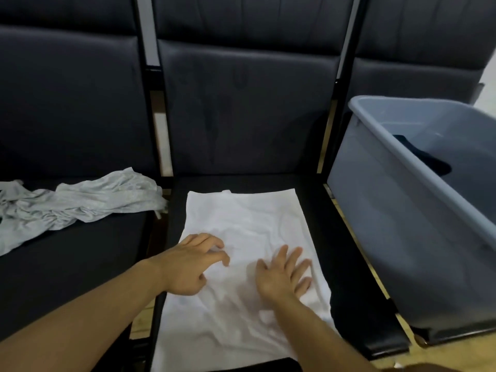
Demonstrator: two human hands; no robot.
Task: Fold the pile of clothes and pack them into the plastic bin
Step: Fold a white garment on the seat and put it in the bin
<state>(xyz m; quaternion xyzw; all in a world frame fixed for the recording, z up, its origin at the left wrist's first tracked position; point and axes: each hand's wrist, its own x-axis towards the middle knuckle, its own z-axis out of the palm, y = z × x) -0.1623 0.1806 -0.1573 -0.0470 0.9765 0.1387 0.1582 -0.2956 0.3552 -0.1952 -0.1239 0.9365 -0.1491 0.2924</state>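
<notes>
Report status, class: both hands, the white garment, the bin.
Left hand and right hand open, pressing flat white cloth garment on middle seat. Crumpled pale grey garment waits left. Grey plastic bin right, dark item inside. Nothing obstructing.

The white garment (249,237) is thin, matt cloth, lightly creased. The grey garment (80,208) is soft, faintly mottled cloth, heavily crumpled. The chairs (241,108) are covered in dark, matt fabric with a fine weave, set in black frames (346,76) with a smooth finish. The bin (397,232) is grey-blue plastic, smooth with a dull sheen. The dark garment (413,154) inside it is matt cloth.
</notes>
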